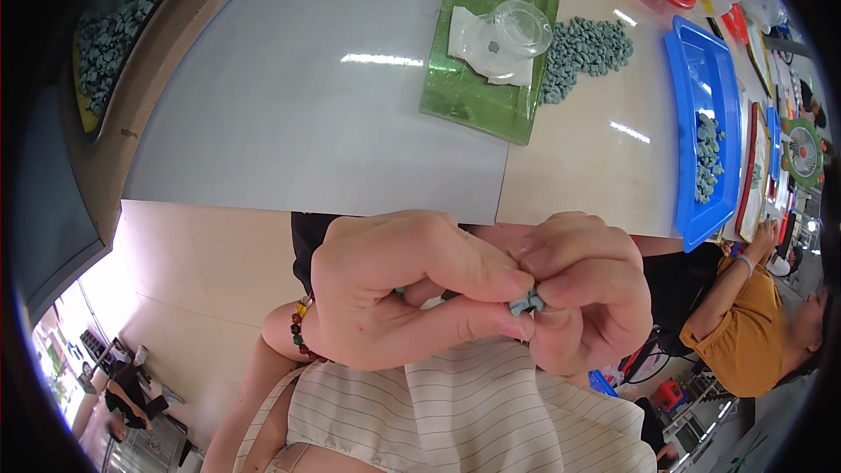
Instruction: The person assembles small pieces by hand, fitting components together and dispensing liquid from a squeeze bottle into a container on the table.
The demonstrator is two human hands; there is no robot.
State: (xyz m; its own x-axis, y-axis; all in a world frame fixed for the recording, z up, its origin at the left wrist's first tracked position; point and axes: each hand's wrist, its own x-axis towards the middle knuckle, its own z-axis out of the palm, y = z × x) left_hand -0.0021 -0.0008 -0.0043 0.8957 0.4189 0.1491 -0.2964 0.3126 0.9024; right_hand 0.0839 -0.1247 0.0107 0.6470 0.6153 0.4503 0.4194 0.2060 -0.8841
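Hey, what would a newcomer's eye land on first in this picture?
Probably the bare left hand and bare right hand, pinching a small grey-green piece at lower centre. Above them, a glossy green rectangular slab bears a clear round dish, beside a heap of grey-green pieces; a long blue plastic tray sits at right.

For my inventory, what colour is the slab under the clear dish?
The slab is green, best seen in the head view.
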